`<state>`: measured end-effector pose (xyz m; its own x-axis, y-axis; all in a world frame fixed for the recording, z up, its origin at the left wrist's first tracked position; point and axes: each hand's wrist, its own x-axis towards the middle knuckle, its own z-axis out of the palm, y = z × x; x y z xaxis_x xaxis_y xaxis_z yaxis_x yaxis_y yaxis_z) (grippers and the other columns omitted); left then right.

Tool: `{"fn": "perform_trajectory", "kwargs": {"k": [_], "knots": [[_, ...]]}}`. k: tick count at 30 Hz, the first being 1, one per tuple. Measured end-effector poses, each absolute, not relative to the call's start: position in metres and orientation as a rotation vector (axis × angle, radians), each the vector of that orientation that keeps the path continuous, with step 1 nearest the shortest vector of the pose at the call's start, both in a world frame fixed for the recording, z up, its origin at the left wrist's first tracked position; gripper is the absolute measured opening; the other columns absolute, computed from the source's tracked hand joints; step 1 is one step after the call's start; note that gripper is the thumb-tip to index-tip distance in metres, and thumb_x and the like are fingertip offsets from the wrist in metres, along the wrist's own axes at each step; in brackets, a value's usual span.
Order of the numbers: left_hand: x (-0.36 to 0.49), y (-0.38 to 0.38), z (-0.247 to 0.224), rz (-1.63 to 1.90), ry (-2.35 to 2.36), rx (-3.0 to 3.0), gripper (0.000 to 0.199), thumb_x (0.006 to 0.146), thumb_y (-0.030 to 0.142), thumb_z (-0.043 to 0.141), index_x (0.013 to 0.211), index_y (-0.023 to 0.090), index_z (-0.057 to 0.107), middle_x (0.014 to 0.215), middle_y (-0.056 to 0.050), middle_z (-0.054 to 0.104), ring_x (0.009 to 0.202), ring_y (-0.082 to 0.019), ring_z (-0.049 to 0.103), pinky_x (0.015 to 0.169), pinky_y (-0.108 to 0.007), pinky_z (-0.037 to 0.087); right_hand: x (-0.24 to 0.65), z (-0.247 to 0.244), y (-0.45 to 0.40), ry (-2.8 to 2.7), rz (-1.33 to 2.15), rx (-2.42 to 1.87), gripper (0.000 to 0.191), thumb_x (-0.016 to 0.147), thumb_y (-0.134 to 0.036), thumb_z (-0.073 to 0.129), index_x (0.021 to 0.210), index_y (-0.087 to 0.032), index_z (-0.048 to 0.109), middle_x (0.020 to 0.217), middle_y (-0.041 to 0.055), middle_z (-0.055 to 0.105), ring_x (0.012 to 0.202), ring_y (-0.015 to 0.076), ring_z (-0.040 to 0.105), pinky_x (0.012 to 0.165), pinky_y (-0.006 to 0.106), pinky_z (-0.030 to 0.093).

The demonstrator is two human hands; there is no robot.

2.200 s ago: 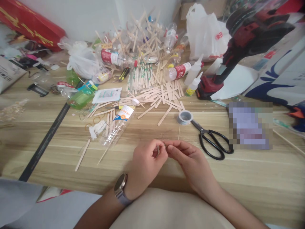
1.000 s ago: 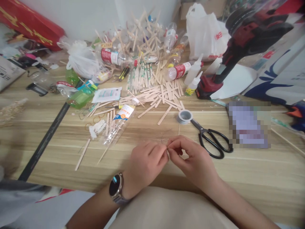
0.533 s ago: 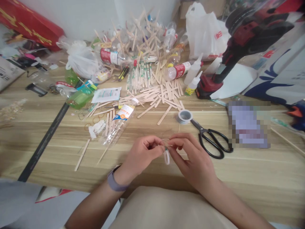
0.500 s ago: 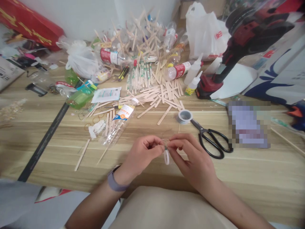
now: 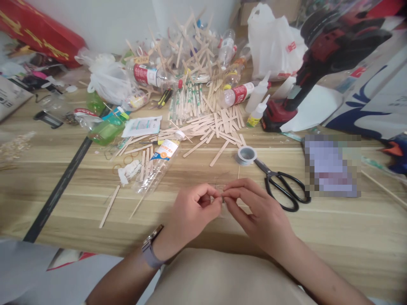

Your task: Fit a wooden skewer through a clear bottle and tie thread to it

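Near the table's front edge, my left hand (image 5: pixel 195 212) and my right hand (image 5: pixel 259 212) meet at their fingertips, both pinched closed. Whatever lies between the fingertips is too small and blurred to name. Just beyond my right hand are black-handled scissors (image 5: pixel 286 188) and a roll of grey tape (image 5: pixel 246 155). A clear plastic bottle (image 5: pixel 155 167) with an orange and blue label lies beyond my left hand, and a thin stick (image 5: pixel 138 206) extends from near its base.
Many wooden sticks (image 5: pixel 219 123) lie mid-table before piled bottles. Small glue bottles (image 5: pixel 257 114), a red and black power tool (image 5: pixel 280 112) and a blurred-out phone (image 5: pixel 330 167) are at the right. A green bottle (image 5: pixel 106 129) lies left.
The small pale loop that hung below my fingertips no longer shows. My left wrist has turned, showing more of the watch, and my right hand has shifted slightly.
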<state>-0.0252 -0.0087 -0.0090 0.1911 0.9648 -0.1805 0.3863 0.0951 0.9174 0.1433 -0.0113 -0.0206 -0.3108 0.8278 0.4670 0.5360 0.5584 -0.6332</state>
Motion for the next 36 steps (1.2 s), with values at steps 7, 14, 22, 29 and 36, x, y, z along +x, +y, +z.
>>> {"fn": "perform_trajectory", "kwargs": {"k": [7, 14, 22, 29, 36], "knots": [[-0.029, -0.012, -0.008, 0.785, 1.388, 1.428, 0.015, 0.085, 0.028, 0.056, 0.077, 0.019, 0.064, 0.054, 0.006, 0.047, 0.051, -0.008, 0.041, 0.048, -0.019, 0.031, 0.143, -0.026, -0.012, -1.945, 0.213, -1.138, 0.018, 0.083, -0.005, 0.051, 0.083, -0.023, 0.051, 0.082, 0.0047, 0.062, 0.080, 0.0186, 0.064, 0.070, 0.031, 0.053], [-0.024, -0.013, -0.012, 0.828, 1.328, 1.327, 0.016, 0.089, 0.032, 0.052, 0.083, 0.020, 0.060, 0.059, 0.005, 0.051, 0.055, -0.010, 0.043, 0.051, -0.020, 0.033, 0.138, -0.019, -0.017, -1.849, 0.422, -1.103, 0.020, 0.079, -0.004, 0.051, 0.079, -0.024, 0.052, 0.080, 0.0016, 0.063, 0.074, 0.0159, 0.065, 0.066, 0.028, 0.052], [-0.013, -0.007, -0.018, 0.804, 1.280, 1.239, 0.014, 0.086, 0.029, 0.052, 0.087, 0.019, 0.060, 0.063, 0.003, 0.056, 0.063, -0.013, 0.051, 0.057, -0.022, 0.039, 0.132, -0.025, -0.016, -1.848, 0.487, -1.046, 0.022, 0.076, -0.002, 0.048, 0.079, -0.024, 0.052, 0.082, 0.0025, 0.063, 0.077, 0.0161, 0.064, 0.067, 0.028, 0.053], [-0.012, -0.005, -0.017, 0.791, 1.306, 1.188, 0.013, 0.086, 0.030, 0.052, 0.085, 0.018, 0.058, 0.064, 0.003, 0.054, 0.061, -0.012, 0.049, 0.055, -0.022, 0.036, 0.134, -0.028, -0.016, -1.838, 0.472, -1.096, 0.021, 0.077, -0.004, 0.049, 0.078, -0.024, 0.053, 0.082, 0.0027, 0.063, 0.077, 0.0171, 0.064, 0.068, 0.030, 0.053], [-0.019, -0.009, -0.015, 0.852, 1.325, 1.233, 0.014, 0.090, 0.031, 0.051, 0.085, 0.019, 0.055, 0.058, 0.006, 0.045, 0.052, -0.009, 0.037, 0.048, -0.020, 0.029, 0.139, -0.027, -0.015, -1.806, 0.597, -1.207, 0.016, 0.081, -0.009, 0.053, 0.074, -0.024, 0.055, 0.079, 0.0019, 0.062, 0.076, 0.0171, 0.063, 0.066, 0.028, 0.052]]}}
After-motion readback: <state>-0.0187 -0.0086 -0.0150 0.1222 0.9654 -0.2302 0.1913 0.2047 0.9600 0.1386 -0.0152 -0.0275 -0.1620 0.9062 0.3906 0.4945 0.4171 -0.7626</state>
